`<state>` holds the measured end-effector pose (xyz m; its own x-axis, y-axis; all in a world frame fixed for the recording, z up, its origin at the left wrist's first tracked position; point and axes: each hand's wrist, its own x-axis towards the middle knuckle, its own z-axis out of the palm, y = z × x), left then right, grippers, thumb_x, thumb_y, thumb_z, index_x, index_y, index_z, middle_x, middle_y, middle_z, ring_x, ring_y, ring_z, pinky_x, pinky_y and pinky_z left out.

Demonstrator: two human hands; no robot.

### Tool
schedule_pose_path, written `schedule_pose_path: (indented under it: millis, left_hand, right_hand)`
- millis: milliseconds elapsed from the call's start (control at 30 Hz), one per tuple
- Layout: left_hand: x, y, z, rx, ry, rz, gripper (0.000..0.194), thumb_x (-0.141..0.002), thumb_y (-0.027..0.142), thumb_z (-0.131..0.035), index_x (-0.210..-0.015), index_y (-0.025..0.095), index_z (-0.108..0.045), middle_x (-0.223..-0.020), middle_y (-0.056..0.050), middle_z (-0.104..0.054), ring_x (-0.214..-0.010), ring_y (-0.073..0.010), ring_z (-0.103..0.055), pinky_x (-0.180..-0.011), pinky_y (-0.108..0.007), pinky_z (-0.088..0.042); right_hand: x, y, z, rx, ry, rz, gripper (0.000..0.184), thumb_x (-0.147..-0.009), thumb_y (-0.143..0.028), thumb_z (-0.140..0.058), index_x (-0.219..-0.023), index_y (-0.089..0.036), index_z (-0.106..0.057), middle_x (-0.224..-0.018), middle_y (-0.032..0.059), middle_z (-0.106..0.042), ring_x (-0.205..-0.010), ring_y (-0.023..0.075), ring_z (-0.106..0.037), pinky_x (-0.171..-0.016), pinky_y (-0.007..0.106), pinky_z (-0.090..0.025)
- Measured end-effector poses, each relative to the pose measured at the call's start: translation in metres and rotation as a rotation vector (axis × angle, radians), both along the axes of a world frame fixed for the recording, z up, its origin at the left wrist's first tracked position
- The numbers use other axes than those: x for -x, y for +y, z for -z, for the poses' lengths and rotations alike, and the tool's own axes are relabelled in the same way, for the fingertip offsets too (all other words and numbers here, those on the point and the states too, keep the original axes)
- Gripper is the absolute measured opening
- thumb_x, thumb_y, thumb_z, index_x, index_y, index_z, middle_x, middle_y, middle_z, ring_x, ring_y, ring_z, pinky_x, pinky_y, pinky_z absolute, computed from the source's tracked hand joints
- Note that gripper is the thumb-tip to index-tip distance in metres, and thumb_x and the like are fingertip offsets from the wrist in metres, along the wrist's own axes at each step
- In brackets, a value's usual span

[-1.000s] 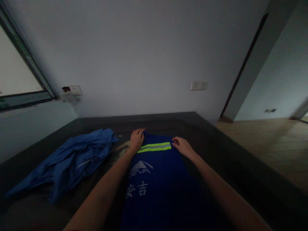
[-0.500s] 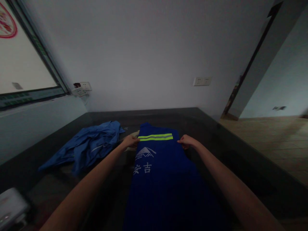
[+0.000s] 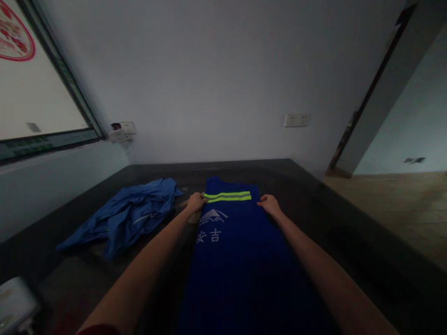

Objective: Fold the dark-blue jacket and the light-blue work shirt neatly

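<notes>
A dark blue work garment (image 3: 237,232), folded into a long strip, lies on the dark table in front of me. It bears a yellow-green reflective band (image 3: 228,197), a white logo and white characters. My left hand (image 3: 196,202) pinches its left edge at the band's end. On the opposite edge my right hand (image 3: 269,204) is closed on the cloth, level with the band. Its lower part fades into shadow toward me.
A crumpled lighter blue garment (image 3: 139,211) lies on the table (image 3: 251,166) to the left. Behind is a wall with a socket (image 3: 296,120). A blurred whitish object (image 3: 16,302) is at lower left. A window stands on the left.
My left hand has shifted slightly along the garment's edge, and the cloth's left side has moved a little to the right. The right hand keeps its grip. The view has shifted slightly.
</notes>
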<state>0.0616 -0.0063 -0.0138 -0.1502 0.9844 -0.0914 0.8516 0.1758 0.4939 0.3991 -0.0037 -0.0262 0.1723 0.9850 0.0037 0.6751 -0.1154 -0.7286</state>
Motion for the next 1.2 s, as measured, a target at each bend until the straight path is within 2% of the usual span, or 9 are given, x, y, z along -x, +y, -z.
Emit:
schedule_pose_path:
  millis: [200, 433, 567, 667, 800, 933, 1000, 1100, 1200]
  left_hand:
    - [-0.009, 0.027, 0.006, -0.150, 0.100, -0.049, 0.027, -0.090, 0.033, -0.055, -0.108, 0.013, -0.059, -0.109, -0.008, -0.062, -0.098, -0.0204, -0.060, -0.085, -0.041, -0.049]
    - [-0.011, 0.057, 0.012, -0.261, 0.134, -0.054, 0.015, -0.086, 0.023, -0.055, -0.098, 0.018, -0.060, -0.100, -0.010, -0.069, -0.097, -0.0218, -0.063, -0.077, -0.028, -0.046]
    - [-0.010, 0.062, 0.009, -0.324, 0.142, -0.059, 0.022, -0.085, 0.022, -0.053, -0.106, 0.015, -0.057, -0.103, -0.013, -0.067, -0.098, -0.0237, -0.063, -0.079, -0.031, -0.046]
    - [-0.010, 0.056, -0.001, -0.394, 0.153, -0.052, 0.033, -0.087, 0.022, -0.049, -0.118, 0.011, -0.050, -0.114, -0.018, -0.060, -0.110, -0.0275, -0.056, -0.088, -0.039, -0.045]
    - [-0.027, 0.031, -0.009, -0.438, 0.141, 0.154, 0.030, -0.087, 0.020, -0.048, -0.116, 0.015, -0.055, -0.119, -0.013, -0.058, -0.115, -0.0232, -0.053, -0.098, -0.038, -0.041]
    - [-0.058, -0.011, 0.003, -0.412, 0.175, 0.428, 0.038, -0.087, 0.033, -0.054, -0.124, 0.023, -0.056, -0.136, -0.009, -0.050, -0.129, -0.0251, -0.042, -0.107, -0.041, -0.033]
    - [-0.069, -0.029, 0.012, -0.392, 0.285, 0.522, 0.046, -0.089, 0.042, -0.049, -0.133, 0.027, -0.048, -0.145, -0.009, -0.040, -0.137, -0.0288, -0.029, -0.111, -0.048, -0.024]
    - [-0.074, -0.044, 0.021, -0.366, 0.416, 0.554, 0.051, -0.094, 0.048, -0.036, -0.142, 0.030, -0.035, -0.151, -0.009, -0.031, -0.141, -0.0284, -0.020, -0.112, -0.052, -0.018]
    - [-0.071, -0.046, 0.024, -0.362, 0.446, 0.545, 0.053, -0.094, 0.051, -0.032, -0.144, 0.032, -0.030, -0.152, -0.007, -0.028, -0.141, -0.0268, -0.018, -0.112, -0.051, -0.017]
  right_hand:
    - [0.013, 0.031, 0.002, -0.093, -0.062, 0.028, 0.009, -0.071, -0.016, -0.067, -0.078, -0.019, -0.063, -0.076, 0.0014, -0.067, -0.074, 0.0146, -0.064, -0.063, 0.022, -0.042]
    - [0.020, 0.059, 0.004, -0.145, -0.083, 0.031, 0.007, -0.072, -0.015, -0.065, -0.077, -0.019, -0.061, -0.077, 0.0025, -0.067, -0.075, 0.0158, -0.064, -0.062, 0.023, -0.042]
    - [0.019, 0.069, 0.000, -0.170, -0.075, 0.016, 0.010, -0.072, -0.015, -0.065, -0.079, -0.019, -0.060, -0.075, 0.0006, -0.065, -0.073, 0.0155, -0.063, -0.063, 0.023, -0.041]
    - [0.010, 0.072, -0.012, -0.198, -0.064, 0.040, 0.021, -0.076, -0.021, -0.061, -0.097, -0.018, -0.059, -0.077, 0.0019, -0.064, -0.073, 0.0169, -0.062, -0.065, 0.025, -0.043]
    - [0.007, 0.051, -0.029, -0.302, -0.065, 0.003, 0.032, -0.085, -0.027, -0.049, -0.113, -0.014, -0.055, -0.096, 0.0098, -0.063, -0.090, 0.0205, -0.061, -0.079, 0.031, -0.046]
    - [0.027, -0.003, -0.020, -0.480, -0.215, -0.390, 0.034, -0.089, -0.035, -0.047, -0.116, -0.018, -0.058, -0.119, 0.0124, -0.059, -0.114, 0.0241, -0.052, -0.098, 0.040, -0.040]
    - [0.035, -0.028, -0.009, -0.465, -0.377, -0.518, 0.043, -0.091, -0.040, -0.044, -0.125, -0.015, -0.055, -0.130, 0.0158, -0.053, -0.126, 0.0275, -0.044, -0.104, 0.044, -0.035]
    - [0.036, -0.047, 0.005, -0.371, -0.564, -0.580, 0.053, -0.094, -0.047, -0.037, -0.136, -0.016, -0.047, -0.143, 0.0156, -0.042, -0.135, 0.0292, -0.033, -0.109, 0.050, -0.026]
    - [0.028, -0.046, 0.010, -0.346, -0.621, -0.615, 0.057, -0.095, -0.053, -0.028, -0.141, -0.022, -0.040, -0.147, 0.0120, -0.037, -0.137, 0.0267, -0.028, -0.110, 0.052, -0.022]
